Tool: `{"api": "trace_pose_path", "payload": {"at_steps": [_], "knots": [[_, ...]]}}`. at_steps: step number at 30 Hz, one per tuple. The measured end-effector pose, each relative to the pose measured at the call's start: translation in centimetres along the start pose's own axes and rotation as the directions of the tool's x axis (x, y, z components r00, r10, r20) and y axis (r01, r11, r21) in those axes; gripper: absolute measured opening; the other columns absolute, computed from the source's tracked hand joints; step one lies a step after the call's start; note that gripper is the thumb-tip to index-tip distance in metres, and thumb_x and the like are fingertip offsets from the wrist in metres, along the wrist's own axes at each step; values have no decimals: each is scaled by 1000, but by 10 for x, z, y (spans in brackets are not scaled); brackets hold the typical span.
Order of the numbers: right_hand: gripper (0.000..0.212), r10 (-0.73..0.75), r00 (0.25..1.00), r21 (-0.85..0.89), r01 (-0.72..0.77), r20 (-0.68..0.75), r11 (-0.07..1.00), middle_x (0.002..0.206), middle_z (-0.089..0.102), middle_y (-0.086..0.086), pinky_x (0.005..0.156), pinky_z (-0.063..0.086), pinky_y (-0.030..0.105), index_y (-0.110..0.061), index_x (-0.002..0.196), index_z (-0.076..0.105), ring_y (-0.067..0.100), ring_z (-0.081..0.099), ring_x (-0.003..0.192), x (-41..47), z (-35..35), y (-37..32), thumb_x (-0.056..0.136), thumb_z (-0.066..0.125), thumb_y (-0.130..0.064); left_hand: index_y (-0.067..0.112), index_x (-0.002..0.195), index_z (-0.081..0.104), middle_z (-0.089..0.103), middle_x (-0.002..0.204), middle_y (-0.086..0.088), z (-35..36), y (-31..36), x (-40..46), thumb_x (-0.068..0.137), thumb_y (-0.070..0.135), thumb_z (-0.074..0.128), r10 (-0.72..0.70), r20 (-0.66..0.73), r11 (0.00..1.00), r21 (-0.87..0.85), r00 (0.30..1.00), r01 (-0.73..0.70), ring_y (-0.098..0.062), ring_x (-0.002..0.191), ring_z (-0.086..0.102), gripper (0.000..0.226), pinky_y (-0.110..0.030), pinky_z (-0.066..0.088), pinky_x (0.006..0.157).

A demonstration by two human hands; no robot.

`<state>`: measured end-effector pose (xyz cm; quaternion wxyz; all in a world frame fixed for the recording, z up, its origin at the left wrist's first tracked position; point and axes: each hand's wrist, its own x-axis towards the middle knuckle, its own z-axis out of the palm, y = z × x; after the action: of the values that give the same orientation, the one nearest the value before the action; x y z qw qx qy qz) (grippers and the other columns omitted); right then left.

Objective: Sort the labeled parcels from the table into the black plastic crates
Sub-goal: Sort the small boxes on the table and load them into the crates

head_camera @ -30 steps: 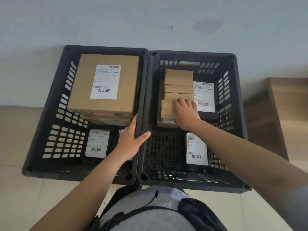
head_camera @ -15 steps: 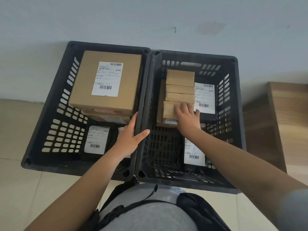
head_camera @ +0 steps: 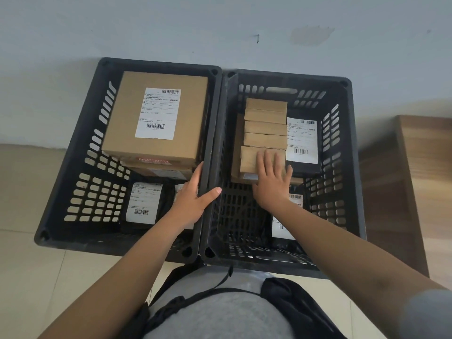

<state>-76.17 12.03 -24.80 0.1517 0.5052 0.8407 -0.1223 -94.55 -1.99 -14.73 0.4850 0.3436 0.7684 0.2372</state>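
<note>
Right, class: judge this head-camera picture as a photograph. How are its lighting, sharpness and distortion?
Head view: dim, soft, even light, no glare; the wide lens bows the crates' straight rims; the large box's label shows crisp barcodes but unreadable small print; the right hand is slightly soft at the fingers; the crate bottoms sit in shadow.

crates (head_camera: 212, 123): showing black, slotted walls
large box (head_camera: 156, 118): showing tan, white label with black barcode
small boxes (head_camera: 265, 128): showing light brown
flat parcels (head_camera: 144, 204): showing black, white labels
wall (head_camera: 220, 25): showing pale blue-grey
floor (head_camera: 27, 277): showing beige tile
</note>
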Motion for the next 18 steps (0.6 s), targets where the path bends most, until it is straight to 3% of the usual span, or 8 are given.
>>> {"api": "trace_pose_path", "payload": {"at_steps": [3, 8, 13, 18], "knots": [[106, 13, 1000, 16, -13, -1, 1000, 169, -31, 5, 121, -12, 62, -21, 148, -44, 33, -28, 156, -6, 11, -1, 103, 50, -38, 46, 162, 3, 16, 173, 4, 0, -1, 1, 101, 51, 58, 2, 2, 1000, -14, 1000, -2, -26, 158, 19, 83, -52, 24, 124], [109, 57, 997, 38, -59, 42, 998, 169, -33, 4, 123, -6, 64, -21, 145, -47, 33, -29, 155, 9, -2, -5, 98, 51, -30, 47, 162, 3, 17, 173, 4, 0, -1, 2, 100, 50, 59, 4, 8, 1000, -26, 1000, -4, -25, 158, 20, 84, -54, 24, 126], [97, 54, 996, 65, -58, 65, 996, 171, -29, 1, 123, -6, 64, -23, 157, -32, 31, -28, 156, 9, -6, -5, 102, 45, -37, 47, 162, 5, 19, 172, 2, -1, -4, 2, 99, 51, 62, -1, 11, 998, -61, 1000, 2, -25, 157, 21, 85, -52, 24, 125], [92, 73, 997, 212, -67, -20, 975, 175, -14, 2, 124, -7, 61, -33, 164, -12, 31, -21, 159, 7, -15, -3, 102, 55, -46, 41, 162, 15, 26, 170, 1, -5, -4, 4, 93, 54, 69, -66, -22, 994, -87, 998, 63, -29, 154, 30, 88, -52, 34, 118]]}}
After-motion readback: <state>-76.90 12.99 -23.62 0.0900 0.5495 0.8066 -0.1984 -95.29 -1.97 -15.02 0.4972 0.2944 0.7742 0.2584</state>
